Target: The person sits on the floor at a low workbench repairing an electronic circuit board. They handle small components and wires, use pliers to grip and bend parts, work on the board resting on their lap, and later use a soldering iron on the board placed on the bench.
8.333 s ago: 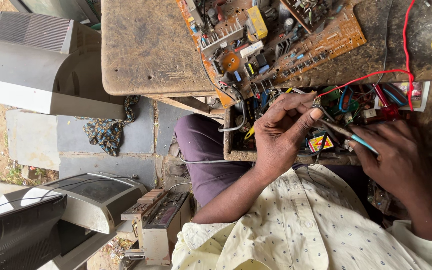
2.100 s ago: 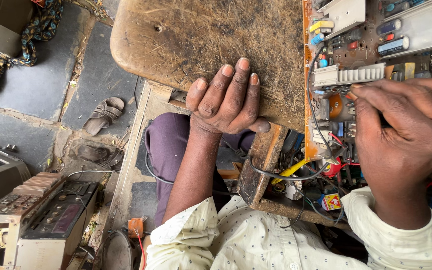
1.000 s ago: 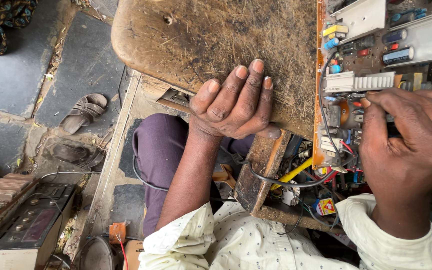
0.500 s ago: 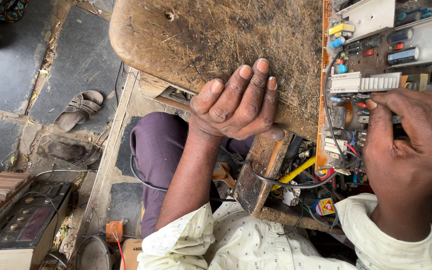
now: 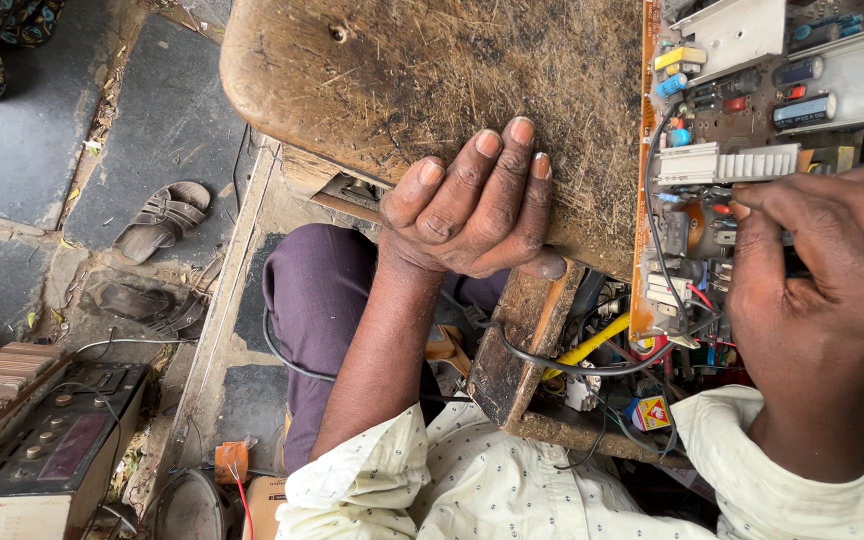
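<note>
Circuit board (image 5: 752, 170), orange-edged and crowded with parts, lies flat on the right end of the worn wooden counter (image 5: 432, 70), its long edge running down toward the person's lap. On it sit a ribbed silver heat sink (image 5: 727, 162), a row of cylindrical capacitors (image 5: 802, 70) in blue and dark tones, and a larger plate of pale metal (image 5: 742, 30) at the top.

The right hand (image 5: 832, 290) rests over the lower part of the board, its fingers (image 5: 782, 195) curled in and reaching across just below the heat sink. Its grip seems pressed together on something small and dark, but what it pinches cannot be told, since the fingers hide it.

The left hand (image 5: 472, 210) lies palm down on the bare counter, well to the side of the board. Its fingers are spread loosely over the wood and its thumb hooks over the counter's near edge; it holds nothing.

Below the board's edge, a black cable (image 5: 572, 365) loops past a yellow wire (image 5: 592, 345) and some red leads, in front of a wooden block (image 5: 517, 340) that props the counter. The person wears a pale dotted shirt (image 5: 512, 490) and purple trousers (image 5: 312, 300).

On the stone floor to the left lie a brown sandal (image 5: 162, 220) and, nearer the corner, an old grey audio set (image 5: 42, 445) with knobs.
</note>
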